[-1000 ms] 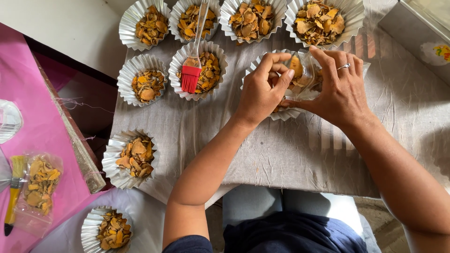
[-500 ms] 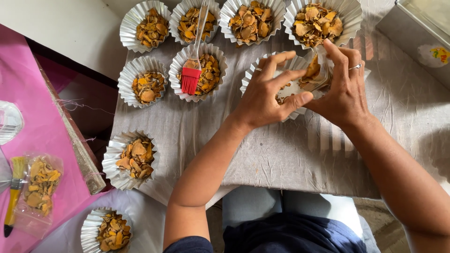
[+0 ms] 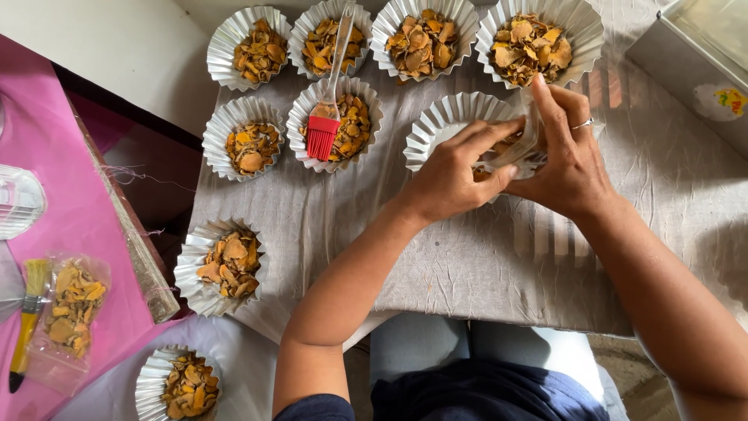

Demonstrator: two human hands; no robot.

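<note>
The tabletop (image 3: 483, 257), covered in a creased grey sheet, is carrying two rows of fluted foil cups along its far edge. All are heaped with dried orange-yellow slices except one foil cup (image 3: 444, 125) toward the far right, which is showing a mostly bare white bottom. More filled cups are sitting at the near left corner.

Judging by the pictures, the step in hand is bagging the slices from that cup. Both hands are meeting over its right rim. The left hand (image 3: 452, 175) is reaching across the cup with fingers stretched, its grip pinching the near edge of a small clear plastic bag (image 3: 520, 150). The right hand (image 3: 569, 160), wearing a ring, is closing its grip on the bag's far side, thumb and fingers pressed against the film. Neither hand is spread free.

The next move seems to call for keeping the mouth of the thin film held firmly and level, so the loose pieces are not spilling back out onto the sheet.

The bag is looking crumpled and glossy, partly hidden between the fingers, with a few orange slices showing through it. How full it is cannot be told.

A red silicone brush (image 3: 321, 134) with a clear handle is lying untouched across the cups left of the hands.
</note>
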